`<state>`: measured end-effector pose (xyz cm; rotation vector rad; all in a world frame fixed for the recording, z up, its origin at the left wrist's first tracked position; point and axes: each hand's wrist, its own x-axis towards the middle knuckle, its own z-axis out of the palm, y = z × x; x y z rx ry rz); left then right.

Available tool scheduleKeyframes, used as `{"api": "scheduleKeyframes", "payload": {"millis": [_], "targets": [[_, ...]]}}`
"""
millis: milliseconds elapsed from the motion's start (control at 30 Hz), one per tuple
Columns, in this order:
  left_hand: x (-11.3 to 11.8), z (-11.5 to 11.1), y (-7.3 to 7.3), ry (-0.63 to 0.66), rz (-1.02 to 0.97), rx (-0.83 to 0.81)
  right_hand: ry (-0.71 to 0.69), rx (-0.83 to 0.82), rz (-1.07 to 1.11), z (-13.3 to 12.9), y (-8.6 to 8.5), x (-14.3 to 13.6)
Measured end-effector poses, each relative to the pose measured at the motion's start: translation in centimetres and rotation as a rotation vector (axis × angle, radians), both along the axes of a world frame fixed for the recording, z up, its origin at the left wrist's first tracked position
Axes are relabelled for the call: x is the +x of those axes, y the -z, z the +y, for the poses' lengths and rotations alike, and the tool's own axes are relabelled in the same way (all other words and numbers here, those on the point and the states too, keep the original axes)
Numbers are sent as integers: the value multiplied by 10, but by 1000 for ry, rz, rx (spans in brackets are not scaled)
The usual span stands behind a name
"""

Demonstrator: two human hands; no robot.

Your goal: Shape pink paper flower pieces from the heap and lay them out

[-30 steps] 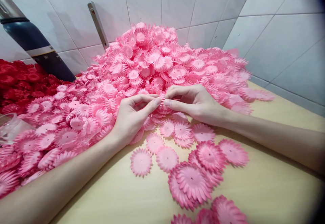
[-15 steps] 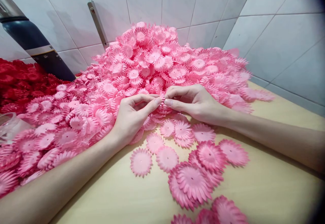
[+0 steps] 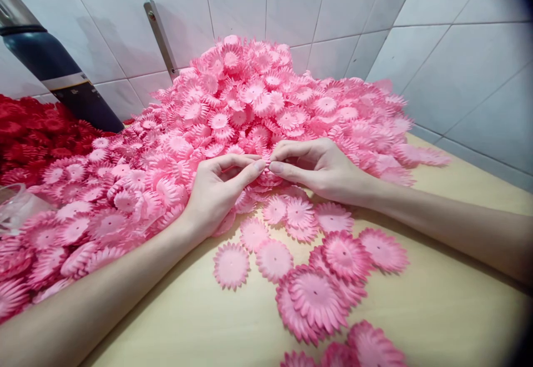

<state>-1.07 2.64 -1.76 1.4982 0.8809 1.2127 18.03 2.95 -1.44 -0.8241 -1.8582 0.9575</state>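
My left hand and my right hand meet at the front of a big heap of pink artificial-flower petal discs. Thumb and fingers of each hand are pinched together, the fingertips nearly touching. Between them shows a bit of frilled pink petal disc, mostly hidden by the fingers and blending into the heap behind. Below the hands, loose pale pink discs with scalloped edges and a small centre hole lie on the table. Darker-edged pink discs overlap nearer to me.
A dark blue bottle leans at the left beside a heap of red petal discs. A clear plastic item lies at the left edge. White tiled walls bound the pale wooden table. A metal strip is on the wall.
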Motion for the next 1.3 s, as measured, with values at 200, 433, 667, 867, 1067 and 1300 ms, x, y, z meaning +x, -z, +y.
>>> {"api": "scheduleKeyframes", "payload": {"millis": [200, 433, 667, 867, 1067, 1300], "targets": [[0, -1, -2, -5, 31, 6, -12, 24, -3, 1, 1, 1], [1, -1, -3, -3, 57, 4, 8, 43, -29, 0, 0, 1], [2, -4, -3, -19, 69, 15, 44, 55, -64, -1, -1, 0], [1, -5, -5, -22, 138, 48, 42, 46, -63, -3, -2, -2], [4, -10, -11, -84, 284, 147, 5, 87, -72, -4, -1, -3], [6, -16, -12, -136, 402, 282, 2, 213, -164, -3, -1, -3]]}}
